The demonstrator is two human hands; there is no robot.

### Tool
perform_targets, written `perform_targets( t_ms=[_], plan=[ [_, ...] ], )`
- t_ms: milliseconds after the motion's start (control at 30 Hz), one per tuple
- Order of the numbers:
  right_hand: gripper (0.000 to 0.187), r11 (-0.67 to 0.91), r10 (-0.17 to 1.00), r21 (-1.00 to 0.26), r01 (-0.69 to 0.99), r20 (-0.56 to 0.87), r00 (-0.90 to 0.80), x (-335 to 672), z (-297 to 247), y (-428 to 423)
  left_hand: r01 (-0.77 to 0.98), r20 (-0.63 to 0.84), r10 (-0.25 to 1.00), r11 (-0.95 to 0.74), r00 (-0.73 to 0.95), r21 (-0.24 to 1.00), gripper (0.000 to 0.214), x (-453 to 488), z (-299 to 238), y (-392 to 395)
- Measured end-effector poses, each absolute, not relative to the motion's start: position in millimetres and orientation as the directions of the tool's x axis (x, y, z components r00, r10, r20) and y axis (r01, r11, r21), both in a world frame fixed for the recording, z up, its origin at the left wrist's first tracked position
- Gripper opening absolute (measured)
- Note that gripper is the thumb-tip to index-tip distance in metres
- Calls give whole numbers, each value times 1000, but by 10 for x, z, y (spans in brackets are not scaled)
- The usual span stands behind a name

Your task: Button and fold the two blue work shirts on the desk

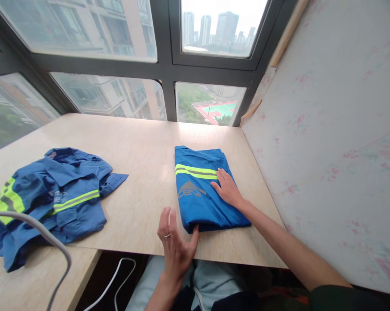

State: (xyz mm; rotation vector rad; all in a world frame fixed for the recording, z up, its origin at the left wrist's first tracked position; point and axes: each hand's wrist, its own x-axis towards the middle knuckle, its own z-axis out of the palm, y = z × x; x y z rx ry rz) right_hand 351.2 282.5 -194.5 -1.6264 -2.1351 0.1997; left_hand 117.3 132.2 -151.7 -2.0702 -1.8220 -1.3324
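Note:
A folded blue work jacket (208,203) with a yellow-and-grey reflective stripe and a grey printed logo lies on the tabletop in front of me. My right hand (226,186) rests flat on its right side, fingers stretched over the end of the stripe. At its near left corner is my left hand (176,242), thumb touching the lower edge and the other fingers apart, curved above the table. A ring shows on one finger of that hand. Another blue work jacket (75,190), crumpled and with similar stripes, lies farther left.
The pale tabletop (143,151) runs up to grey-framed windows (167,69). A floral-papered wall (327,129) bounds the right side. A grey cable (49,235) arches over the left front, and a white cord (117,270) hangs below the table edge.

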Motion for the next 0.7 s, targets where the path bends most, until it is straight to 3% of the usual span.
perform_targets(
  t_ms=[167,333,567,700],
  plan=[
    [63,322,934,-332,887,264,-240,3515,-1902,2789,835,462,884,-201,-71,512,86,1084,-1769,1507],
    [62,259,941,-240,935,283,-188,3480,-1837,2730,841,475,879,-295,53,453,68,892,-1855,1524],
    [59,203,951,-215,955,275,-141,3467,-1813,2690,845,497,868,-272,9,461,78,789,-1735,1475],
    [59,202,955,-206,957,258,-146,3478,-1809,2673,855,487,865,-341,122,391,79,789,-1691,1489]
  ],
)
